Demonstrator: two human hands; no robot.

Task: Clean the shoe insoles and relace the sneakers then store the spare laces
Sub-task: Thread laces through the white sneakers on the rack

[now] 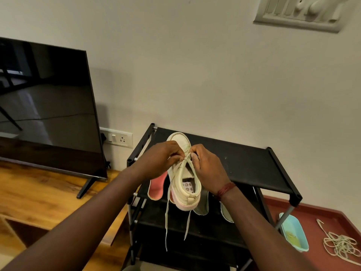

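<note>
1. Head view, background: plain pale wall, a dark TV on a wooden unit at left, and a wall socket behind a black shoe rack. Red floor at right.
2. The sneaker sits on the rack's top shelf. Its long axis runs straight away from the person, toe towards the wall and heel towards the camera, with the heel overhanging the shelf's front edge.
3. The left hand has its fingers curled, pinching the lace at the eyelets on the shoe's left side.
4. The right hand also has curled fingers pinching the lace, on the shoe's right side. The fingertips of both hands nearly meet over the forefoot.
5. Key relation: the lace crossing lies right between the two hands, so neither is nearer. The remaining open eyelets lie back towards the person, along the shoe's axis.
6. Two loose lace ends hang off the shoe past the shelf edge, one at the left side and one under the heel. Each is below and nearer the person than the hand above it.
7. Judgement: relacing is partway done and the upper rows are not yet threaded.
8. A pink insole lies just left of the shoe. A grey insole and another pale one lie to its right.
9. A blue tray leans by the rack leg. The spare laces are piled on the floor, well apart from both hands on the right-hand side.
</note>
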